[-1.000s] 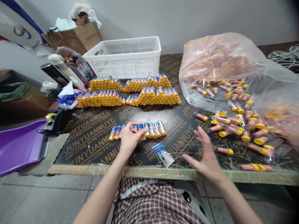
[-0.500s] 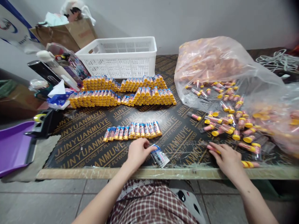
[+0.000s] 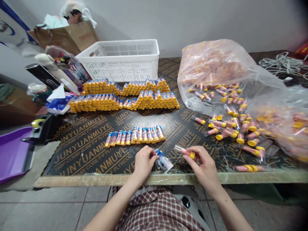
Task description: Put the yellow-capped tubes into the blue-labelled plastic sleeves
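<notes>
My right hand point(image 3: 203, 165) pinches a clear tube point(image 3: 184, 151) with a yellow cap and pink contents, its clear end pointing left. My left hand point(image 3: 143, 161) is closed at the blue end of a small stack of printed plastic sleeves point(image 3: 164, 162) lying near the table's front edge. The fingertips hide how many sleeves they grip. Just beyond the left hand is a row of sleeved tubes point(image 3: 139, 134), with blue tops and yellow bottoms. To the right lie loose unsleeved tubes point(image 3: 225, 128) with yellow caps.
Stacked sleeved tubes point(image 3: 96, 102) line up before a white plastic basket point(image 3: 120, 65). A large clear bag point(image 3: 211, 61) of tubes spreads over the right side. At the left are a tape dispenser point(image 3: 44, 128) and a purple dustpan point(image 3: 14, 154). A wooden strip point(image 3: 108, 180) edges the table.
My right hand has moved left from the loose tubes, bringing one tube close to the sleeves. The left hand stays at the sleeves, its fingers slightly shifted.
</notes>
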A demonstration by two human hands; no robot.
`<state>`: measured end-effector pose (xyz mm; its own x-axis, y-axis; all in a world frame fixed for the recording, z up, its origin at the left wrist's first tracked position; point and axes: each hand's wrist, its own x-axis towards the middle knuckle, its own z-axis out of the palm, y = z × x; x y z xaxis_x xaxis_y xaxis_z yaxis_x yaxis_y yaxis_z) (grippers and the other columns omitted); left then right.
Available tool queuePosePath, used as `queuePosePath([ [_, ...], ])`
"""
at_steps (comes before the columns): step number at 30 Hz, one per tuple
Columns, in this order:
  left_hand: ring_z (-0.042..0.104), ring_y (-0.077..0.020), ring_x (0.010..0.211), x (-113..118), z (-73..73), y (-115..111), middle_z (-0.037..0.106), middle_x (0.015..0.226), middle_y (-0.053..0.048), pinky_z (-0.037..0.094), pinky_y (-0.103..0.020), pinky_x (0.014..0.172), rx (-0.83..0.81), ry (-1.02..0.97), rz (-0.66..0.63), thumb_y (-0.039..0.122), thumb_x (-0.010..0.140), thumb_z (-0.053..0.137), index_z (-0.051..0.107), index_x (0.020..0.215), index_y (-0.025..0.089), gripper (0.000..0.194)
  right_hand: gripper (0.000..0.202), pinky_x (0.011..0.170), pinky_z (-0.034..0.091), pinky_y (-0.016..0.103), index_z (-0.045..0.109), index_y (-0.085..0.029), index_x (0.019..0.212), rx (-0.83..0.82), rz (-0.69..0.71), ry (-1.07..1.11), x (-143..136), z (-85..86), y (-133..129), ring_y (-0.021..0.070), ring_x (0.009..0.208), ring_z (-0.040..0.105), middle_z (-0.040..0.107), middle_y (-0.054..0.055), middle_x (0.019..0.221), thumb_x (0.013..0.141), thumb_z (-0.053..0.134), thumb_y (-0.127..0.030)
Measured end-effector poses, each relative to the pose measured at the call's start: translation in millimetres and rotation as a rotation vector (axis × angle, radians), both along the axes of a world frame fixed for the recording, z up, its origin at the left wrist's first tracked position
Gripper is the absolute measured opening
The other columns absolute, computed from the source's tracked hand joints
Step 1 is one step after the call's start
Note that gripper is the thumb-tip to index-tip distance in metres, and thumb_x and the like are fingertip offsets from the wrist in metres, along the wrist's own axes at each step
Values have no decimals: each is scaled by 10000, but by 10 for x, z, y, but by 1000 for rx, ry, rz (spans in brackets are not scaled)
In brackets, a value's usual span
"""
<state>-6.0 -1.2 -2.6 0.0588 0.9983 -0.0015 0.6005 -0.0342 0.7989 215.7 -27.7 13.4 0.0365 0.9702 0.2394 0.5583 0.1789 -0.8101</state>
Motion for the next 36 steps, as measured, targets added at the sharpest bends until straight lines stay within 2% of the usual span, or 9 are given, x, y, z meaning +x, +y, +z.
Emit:
queuePosePath([
  [3, 498, -125, 598, 5, 47, 6, 561, 644, 2, 368, -243, 590, -85, -150, 34, 213, 672, 687, 582, 604, 172, 132, 69, 745, 471, 321, 626, -231, 895, 37, -16, 85, -86, 54, -45, 194, 873, 570, 587, 45, 919, 842, 603, -268],
  [6, 513, -112, 527, 6, 86, 27, 538, 562, 35, 421, -237, 554, -283, -482, 107, 276, 688, 664, 523, 641, 176, 178, 109, 787, 493, 329, 653, -234, 933, 36, -4, 171, -128, 65, -115, 196, 930, 575, 567, 55, 975, 833, 609, -237],
  [9, 514, -92, 458, 14, 118, 46, 513, 484, 80, 459, -224, 528, -410, -761, 201, 240, 609, 724, 482, 693, 184, 262, 205, 781, 509, 302, 650, -255, 1031, 18, 27, 196, -161, 45, -204, 179, 947, 574, 544, 59, 1034, 848, 577, -197],
  [12, 549, -83, 479, 32, 149, 56, 611, 541, 55, 474, -203, 542, -460, -921, 265, 136, 488, 794, 551, 820, 164, 413, 293, 806, 501, 305, 635, -283, 1102, 59, 23, 153, -202, 7, -280, 176, 963, 566, 545, 52, 1048, 845, 574, -156],
  [14, 577, -87, 524, 45, 168, 61, 655, 612, 14, 495, -208, 562, -494, -1009, 311, 164, 477, 819, 610, 842, 129, 422, 343, 830, 492, 323, 621, -292, 1138, 105, 16, 131, -230, -20, -310, 184, 985, 561, 548, 53, 1061, 837, 579, -133],
  [16, 584, -89, 557, 56, 184, 68, 662, 654, -11, 512, -216, 570, -508, -1070, 368, 237, 494, 834, 651, 763, 101, 352, 377, 836, 489, 333, 611, -292, 1159, 145, 9, 114, -254, -41, -325, 188, 986, 561, 552, 54, 1065, 829, 583, -112],
  [20, 570, -83, 548, 63, 204, 84, 655, 642, -13, 509, -210, 546, -497, -1115, 439, 304, 472, 857, 679, 670, 99, 336, 407, 840, 485, 337, 605, -273, 1177, 198, 20, 88, -289, -41, -332, 190, 978, 563, 557, 62, 1063, 820, 583, -80],
  [28, 563, -84, 498, 66, 203, 73, 638, 565, -8, 500, -209, 545, -468, -1078, 475, 384, 470, 850, 677, 601, 105, 354, 470, 842, 492, 318, 583, -262, 1220, 274, 70, 33, -345, 30, -305, 180, 969, 564, 558, 67, 1055, 813, 565, -28],
  [36, 555, -86, 531, 80, 113, 53, 632, 590, 1, 486, -206, 558, -273, -955, 494, 393, 572, 802, 680, 624, 115, 308, 523, 809, 524, 279, 571, -246, 1240, 308, 177, 32, -415, 66, -324, 163, 961, 563, 539, 72, 1050, 790, 557, 21],
])
